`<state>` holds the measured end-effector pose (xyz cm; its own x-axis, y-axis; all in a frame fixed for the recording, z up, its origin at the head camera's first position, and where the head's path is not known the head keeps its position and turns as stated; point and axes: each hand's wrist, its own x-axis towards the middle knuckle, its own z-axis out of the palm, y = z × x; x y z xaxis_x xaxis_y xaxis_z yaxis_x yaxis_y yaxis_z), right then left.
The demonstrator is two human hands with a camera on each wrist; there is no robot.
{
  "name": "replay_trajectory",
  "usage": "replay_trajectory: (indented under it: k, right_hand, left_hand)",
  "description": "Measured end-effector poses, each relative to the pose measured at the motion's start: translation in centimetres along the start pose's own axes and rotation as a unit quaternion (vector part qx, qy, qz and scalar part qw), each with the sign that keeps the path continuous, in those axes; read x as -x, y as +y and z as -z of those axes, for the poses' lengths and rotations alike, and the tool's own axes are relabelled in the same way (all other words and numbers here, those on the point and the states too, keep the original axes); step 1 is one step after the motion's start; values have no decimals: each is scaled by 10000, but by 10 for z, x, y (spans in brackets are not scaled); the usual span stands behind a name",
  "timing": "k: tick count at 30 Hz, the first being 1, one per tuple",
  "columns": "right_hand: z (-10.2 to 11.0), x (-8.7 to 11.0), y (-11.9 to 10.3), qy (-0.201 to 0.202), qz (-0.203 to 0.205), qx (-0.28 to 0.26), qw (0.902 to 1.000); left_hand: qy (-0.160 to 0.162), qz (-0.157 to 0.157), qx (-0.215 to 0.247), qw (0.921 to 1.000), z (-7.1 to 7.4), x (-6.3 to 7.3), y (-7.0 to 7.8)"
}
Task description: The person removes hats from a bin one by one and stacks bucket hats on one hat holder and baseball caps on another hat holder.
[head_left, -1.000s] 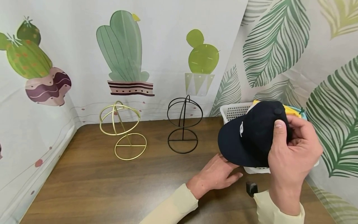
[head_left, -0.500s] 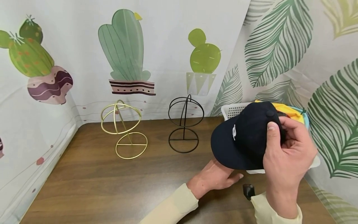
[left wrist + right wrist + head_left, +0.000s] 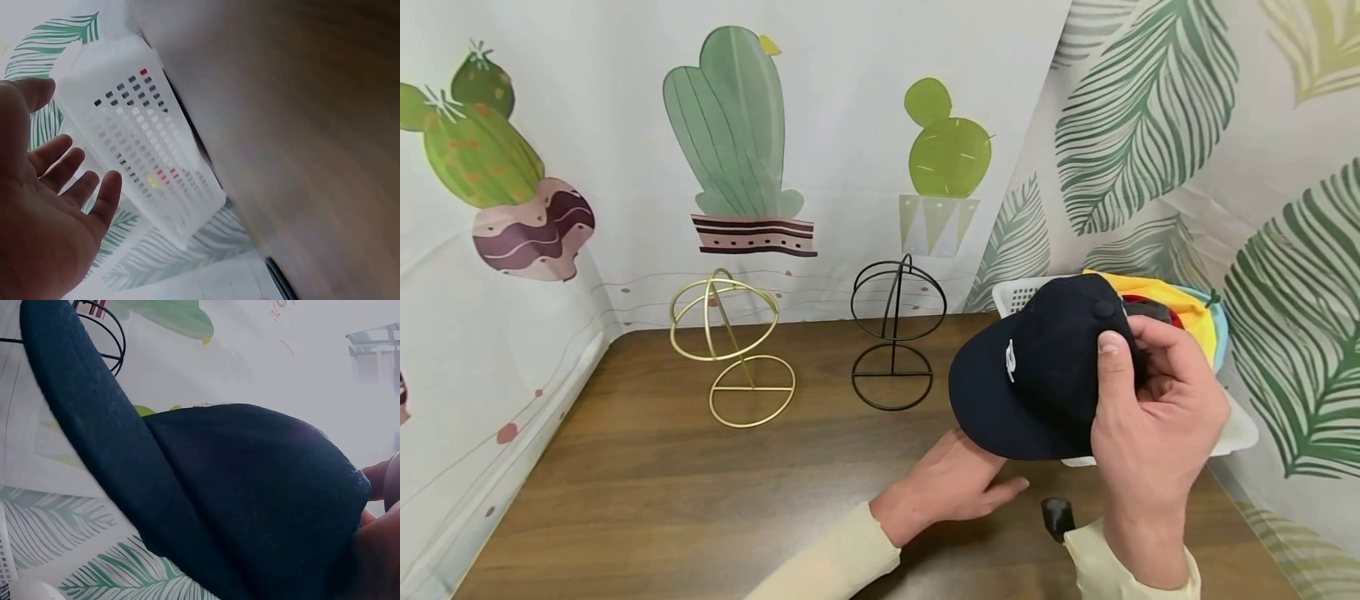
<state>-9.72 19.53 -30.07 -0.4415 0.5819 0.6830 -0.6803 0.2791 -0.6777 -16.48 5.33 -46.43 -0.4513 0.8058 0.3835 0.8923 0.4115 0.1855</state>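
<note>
My right hand (image 3: 1161, 417) pinches the back of a navy baseball cap (image 3: 1052, 367) between thumb and fingers, its brim pointing left and a small white emblem on the front. In the right wrist view the cap (image 3: 250, 487) fills much of the picture. Low over the table, my left hand (image 3: 951, 479) lies under the brim, which hides its fingertips in the head view. The left wrist view shows that same hand (image 3: 56, 206) with fingers loosely spread, nothing held, beside the white basket (image 3: 112, 81).
Behind the cap, the white plastic basket (image 3: 1236, 429) holds yellow, red and light-blue caps (image 3: 1187, 308). A black wire hat stand (image 3: 892, 360) and a gold one (image 3: 751, 387) stand towards the back of the brown table (image 3: 700, 492). Patterned cloth (image 3: 842, 125) hangs behind.
The right hand has carried the navy cap left, away from over the basket, uncovering more of the caps inside. The left hand has shifted slightly left too.
</note>
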Motion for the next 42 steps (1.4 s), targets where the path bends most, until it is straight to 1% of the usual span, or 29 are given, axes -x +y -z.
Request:
replay_trajectory:
  k: [2, 5, 8, 12, 17, 19, 22, 24, 27, 31, 34, 36, 38, 39, 40, 42]
  right_hand:
    - [0, 1, 0, -21, -32, -30, 10000]
    - [-1, 3, -1, -32, -88, -139, 9999]
    - [-1, 4, -2, -21, -164, -425, 9990]
    - [-2, 4, -4, -32, -237, -611, 9978]
    - [-3, 6, -6, -79, -291, -562, 9980]
    - [-3, 7, -7, -91, -325, -635, 9974]
    - [-4, 8, -8, -110, -374, -751, 9964]
    - [-5, 8, -8, -140, -408, -821, 9957]
    - [-5, 9, -7, -170, -463, -899, 9947]
    - [-4, 10, -6, -186, -567, -1003, 9932]
    - [-4, 10, -7, -239, -662, -1126, 9911]
    - [-5, 10, -8, -308, -777, -1214, 9891]
    - [-6, 10, -10, -390, -932, -1320, 9861]
    - [-7, 11, -11, -432, -1017, -1393, 9841]
    - [-7, 11, -11, -470, -1110, -1475, 9817]
    - [-9, 12, -12, -536, -1254, -1482, 9795]
  left_hand:
    - [46, 4, 13, 10000, 3, 7, -5]
    - [246, -9, 8, 9997, 10, 16, -12]
    - [418, 93, 30, 9991, 18, 25, -19]
    - [578, 515, 99, 9970, 34, 35, -24]
    - [798, 1113, 108, 9905, 51, 44, -25]
    - [867, 1325, 238, 9871, 56, 47, -25]
    - [1075, 1588, 412, 9806, 61, 51, -26]
    - [1276, 1652, 434, 9770, 63, 52, -28]
    - [1669, 1592, 173, 9729, 64, 53, -31]
    - [2233, 1481, -297, 9630, 65, 52, -36]
    - [2587, 1395, -411, 9550, 67, 52, -38]
    - [2794, 1229, -440, 9513, 69, 52, -39]
    - [3013, 940, -497, 9476, 71, 53, -40]
    - [3155, 728, -539, 9446, 73, 53, -40]
    - [3305, 480, -565, 9409, 74, 53, -41]
    - [3627, -119, -628, 9297, 78, 51, -42]
